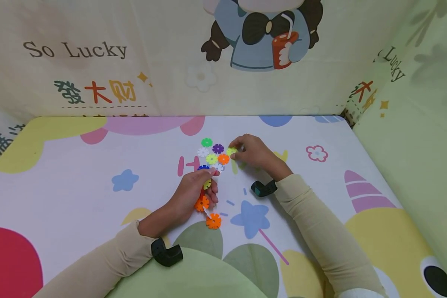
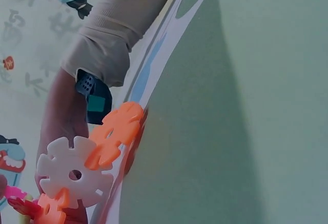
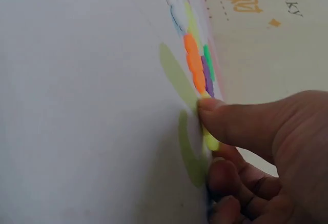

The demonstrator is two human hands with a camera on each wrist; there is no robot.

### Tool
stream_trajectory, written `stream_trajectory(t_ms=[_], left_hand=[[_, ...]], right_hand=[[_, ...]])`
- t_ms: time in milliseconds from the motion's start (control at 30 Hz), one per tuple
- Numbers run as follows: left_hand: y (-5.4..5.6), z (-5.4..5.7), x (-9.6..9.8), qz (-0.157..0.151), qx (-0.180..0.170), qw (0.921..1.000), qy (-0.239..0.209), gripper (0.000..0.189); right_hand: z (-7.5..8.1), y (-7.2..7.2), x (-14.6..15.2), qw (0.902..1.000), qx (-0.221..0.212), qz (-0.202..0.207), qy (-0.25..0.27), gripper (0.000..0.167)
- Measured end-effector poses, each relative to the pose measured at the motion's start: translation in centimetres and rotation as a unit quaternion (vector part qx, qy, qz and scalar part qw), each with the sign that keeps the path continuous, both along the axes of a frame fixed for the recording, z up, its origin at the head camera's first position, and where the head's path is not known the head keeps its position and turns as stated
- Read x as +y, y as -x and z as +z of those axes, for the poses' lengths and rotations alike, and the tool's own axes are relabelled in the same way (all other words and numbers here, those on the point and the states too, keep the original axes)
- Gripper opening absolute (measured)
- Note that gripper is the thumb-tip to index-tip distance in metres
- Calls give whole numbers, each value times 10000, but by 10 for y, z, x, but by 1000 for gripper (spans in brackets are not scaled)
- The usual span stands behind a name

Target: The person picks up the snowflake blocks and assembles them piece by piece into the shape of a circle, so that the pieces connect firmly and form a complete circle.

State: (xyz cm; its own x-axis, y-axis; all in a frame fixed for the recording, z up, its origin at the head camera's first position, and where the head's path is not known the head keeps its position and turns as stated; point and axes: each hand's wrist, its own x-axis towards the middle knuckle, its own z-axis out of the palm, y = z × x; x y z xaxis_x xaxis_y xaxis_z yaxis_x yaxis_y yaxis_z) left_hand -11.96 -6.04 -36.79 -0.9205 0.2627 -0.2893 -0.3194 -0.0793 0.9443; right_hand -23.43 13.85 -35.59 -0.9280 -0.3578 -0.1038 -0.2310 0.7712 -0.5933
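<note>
My left hand (image 1: pixel 188 192) grips a chain of slotted flower-shaped plastic discs. An orange disc (image 1: pixel 213 221) hangs at the chain's near end, joined by a white disc (image 2: pixel 66 170) to another orange disc (image 1: pixel 202 203). Part of a yellow disc (image 1: pixel 207 184) shows by the palm; the fingers hide some of the chain. Between thumb and fingers, my right hand (image 1: pixel 255 153) pinches a yellow-green disc (image 3: pixel 211 141) at the right of a cluster. That cluster has a green disc (image 1: pixel 207 142), a purple disc (image 1: pixel 218 148), an orange disc (image 1: pixel 223 159) and several others.
A printed cloth (image 1: pixel 156 149) with cartoon shapes covers the table. Behind it stands a cream fabric wall (image 1: pixel 164 82) with lettering, and another fabric wall (image 1: pixel 406 145) rises at the right. Each wrist wears a black camera, one at the left cuff (image 1: pixel 167 253).
</note>
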Motion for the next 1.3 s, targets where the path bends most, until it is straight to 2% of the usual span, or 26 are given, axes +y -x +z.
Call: stream_trajectory(t_ms=[233, 467, 633, 900, 1300], left_hand=[[0, 0, 0, 2, 25, 10000, -3, 43], [0, -2, -2, -28, -55, 10000, -20, 41], [1, -2, -2, -122, -60, 9999, -33, 40], [1, -1, -2, -156, -43, 9998, -68, 39], [2, -3, -1, -175, -60, 9997, -137, 44]], right_hand=[[3, -4, -2, 9997, -179, -144, 5, 32], [-1, -9, -2, 9995, 58, -234, 203, 29], [-1, -12, 0, 9995, 35, -202, 239, 28], [3, -15, 1, 9988, 253, -228, 363, 26], [11, -31, 7, 9957, 337, -364, 781, 16]])
